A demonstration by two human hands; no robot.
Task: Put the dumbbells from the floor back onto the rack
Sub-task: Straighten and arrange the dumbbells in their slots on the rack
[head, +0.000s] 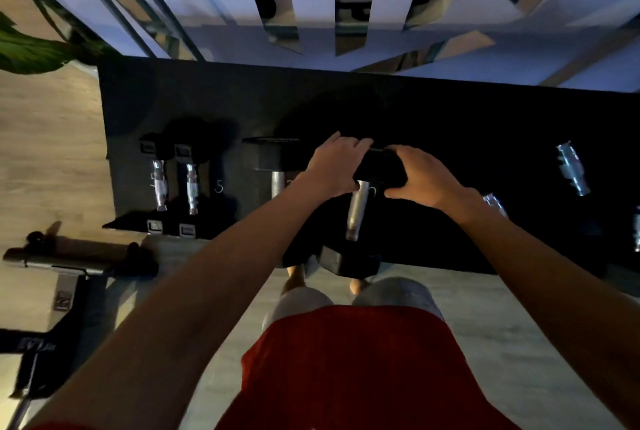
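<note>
A black dumbbell with a silver handle (pixel 356 209) lies on the black rack (pixel 450 124), its near head hanging over the rack's front edge. My left hand (pixel 334 168) and my right hand (pixel 420 175) both grip its far head, one from each side. Just left of it a second large dumbbell (pixel 268 155) sits on the rack, partly hidden by my left forearm. Two small dumbbells (pixel 175 183) lie side by side at the rack's left end, beside a white number 5.
More silver-handled dumbbells (pixel 571 168) lie at the rack's right end. A black weight bench (pixel 69 277) stands on the wooden floor at the lower left. A green plant (pixel 31 45) is at the upper left. Mirrored wall panels rise behind the rack.
</note>
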